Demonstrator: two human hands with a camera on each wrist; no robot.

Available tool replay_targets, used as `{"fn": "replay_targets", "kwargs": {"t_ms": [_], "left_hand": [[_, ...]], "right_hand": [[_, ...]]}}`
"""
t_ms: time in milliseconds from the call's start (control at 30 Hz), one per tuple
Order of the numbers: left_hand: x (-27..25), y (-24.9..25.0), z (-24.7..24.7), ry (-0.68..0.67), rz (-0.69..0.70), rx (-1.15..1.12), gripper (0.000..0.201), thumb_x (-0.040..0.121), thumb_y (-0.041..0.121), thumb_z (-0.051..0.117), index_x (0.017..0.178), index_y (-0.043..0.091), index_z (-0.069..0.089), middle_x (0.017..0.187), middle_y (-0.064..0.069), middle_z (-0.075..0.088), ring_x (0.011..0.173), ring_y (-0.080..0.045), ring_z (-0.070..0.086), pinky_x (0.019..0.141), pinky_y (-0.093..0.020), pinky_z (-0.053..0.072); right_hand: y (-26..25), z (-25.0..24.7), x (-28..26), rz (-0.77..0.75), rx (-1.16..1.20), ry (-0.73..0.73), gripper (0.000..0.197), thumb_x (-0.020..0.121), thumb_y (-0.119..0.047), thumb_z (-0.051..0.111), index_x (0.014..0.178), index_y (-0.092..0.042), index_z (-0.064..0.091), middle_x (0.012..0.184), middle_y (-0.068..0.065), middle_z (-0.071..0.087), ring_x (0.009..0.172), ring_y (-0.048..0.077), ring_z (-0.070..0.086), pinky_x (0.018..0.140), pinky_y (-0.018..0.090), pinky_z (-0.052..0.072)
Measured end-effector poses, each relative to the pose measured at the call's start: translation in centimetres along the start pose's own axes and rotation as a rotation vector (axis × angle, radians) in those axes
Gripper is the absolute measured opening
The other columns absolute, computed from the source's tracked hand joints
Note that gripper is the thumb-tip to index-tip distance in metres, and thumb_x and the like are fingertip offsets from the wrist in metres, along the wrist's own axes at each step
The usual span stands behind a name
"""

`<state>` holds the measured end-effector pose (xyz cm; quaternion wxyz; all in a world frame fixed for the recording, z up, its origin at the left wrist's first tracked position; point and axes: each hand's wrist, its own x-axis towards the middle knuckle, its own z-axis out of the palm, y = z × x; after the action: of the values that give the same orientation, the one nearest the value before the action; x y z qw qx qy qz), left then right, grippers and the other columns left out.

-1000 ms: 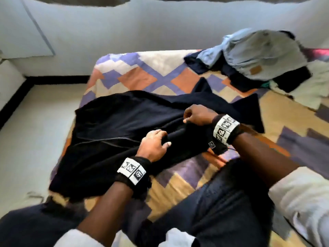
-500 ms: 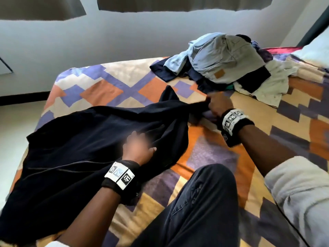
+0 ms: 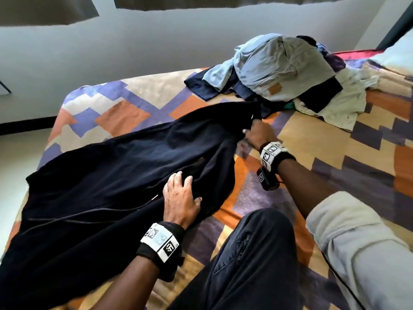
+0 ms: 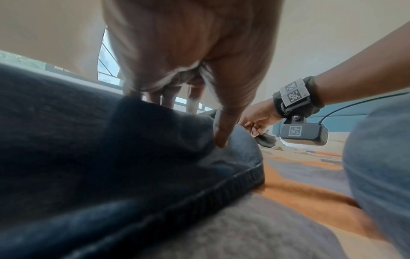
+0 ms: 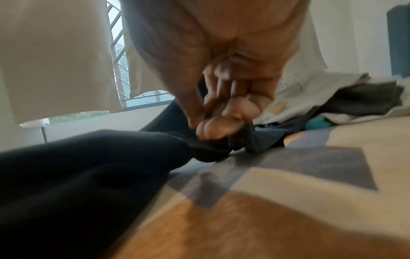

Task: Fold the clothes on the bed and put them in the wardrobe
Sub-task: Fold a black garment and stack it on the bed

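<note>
- Head view: the dark top [image 3: 116, 186] lies spread across the bed [image 3: 324, 139], more stretched out than a second ago
- The right hand [image 3: 257, 135] has pulled one end of the top away toward the pile [image 3: 286, 70]; a second ago that hand was close beside the left hand
- The right fingers [image 5: 213, 129] are bent and pinch the end of the dark cloth, just above the bed
- The left hand [image 3: 181, 202] lies on the top and pushes it down, with its fingers spread fairly wide and its thumb [image 4: 224, 136] pressing into a soft fold
- I think this pull is to lay the top flat, so folding can begin; no fold is made yet
- The pile of other clothes sits at the far side of the bed, near the top's pulled end, and none of it looks folded
- No wardrobe, box or basket shows in any view, so nothing is put away yet
- A knee [image 3: 252, 253] in dark jeans rests on the bed beside the top
</note>
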<state>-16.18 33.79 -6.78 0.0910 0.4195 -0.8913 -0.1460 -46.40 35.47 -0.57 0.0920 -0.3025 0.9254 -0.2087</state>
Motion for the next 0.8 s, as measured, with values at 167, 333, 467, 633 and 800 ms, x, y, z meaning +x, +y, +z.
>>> {"fn": "replay_targets", "kwargs": {"t_ms": [167,333,467,633,800], "left_hand": [[0.0,0.4,0.9,-0.064,0.073,-0.029,0.058,0.086,0.039,0.066,0.138,0.019,0.049,0.134,-0.002,0.054,0.130,-0.023,0.044,0.110,-0.035,0.031],[-0.4,-0.9,0.7,-0.057,0.100,-0.214,0.045,0.087,0.014,0.065,0.131,0.010,0.059,0.132,-0.007,0.061,0.126,-0.023,0.054,0.110,-0.026,0.032],[0.2,-1.7,0.1,-0.002,0.139,-0.475,0.045,0.085,-0.006,0.062,0.128,0.006,0.063,0.132,-0.009,0.063,0.125,-0.020,0.057,0.107,-0.006,0.025],[1.4,-2.0,0.2,-0.210,0.070,-0.238,0.050,0.087,0.011,0.065,0.136,0.011,0.056,0.150,-0.006,0.047,0.144,-0.019,0.034,0.116,-0.021,0.020],[1.0,-0.6,1.0,-0.374,0.090,0.012,0.091,0.080,0.038,0.076,0.154,0.018,0.026,0.164,-0.009,0.016,0.151,-0.028,0.012,0.122,-0.041,0.014]], "right_hand": [[-0.5,3.9,-1.8,0.251,0.682,-0.508,0.042,0.095,-0.036,0.060,0.063,-0.013,0.047,0.046,0.005,0.049,0.043,0.020,0.047,0.041,0.020,0.034],[-2.4,0.3,-2.8,0.148,0.647,-0.239,0.022,0.078,0.001,0.068,0.068,-0.008,0.051,0.040,-0.001,0.046,0.030,0.009,0.040,0.038,0.022,0.030],[-1.8,-4.6,-4.4,0.029,0.669,0.060,0.030,0.069,-0.006,0.067,0.094,-0.017,0.055,0.073,0.001,0.057,0.054,0.013,0.049,0.046,0.024,0.039],[3.8,-4.9,-5.3,0.115,0.621,0.024,0.032,0.090,-0.020,0.058,0.061,-0.010,0.052,0.050,0.009,0.053,0.029,0.014,0.041,0.040,0.022,0.033],[8.7,-0.3,-3.7,0.042,0.199,-0.359,0.018,0.089,-0.002,0.051,0.075,-0.012,0.058,0.063,0.003,0.053,0.053,0.015,0.051,0.047,0.019,0.040]]}}
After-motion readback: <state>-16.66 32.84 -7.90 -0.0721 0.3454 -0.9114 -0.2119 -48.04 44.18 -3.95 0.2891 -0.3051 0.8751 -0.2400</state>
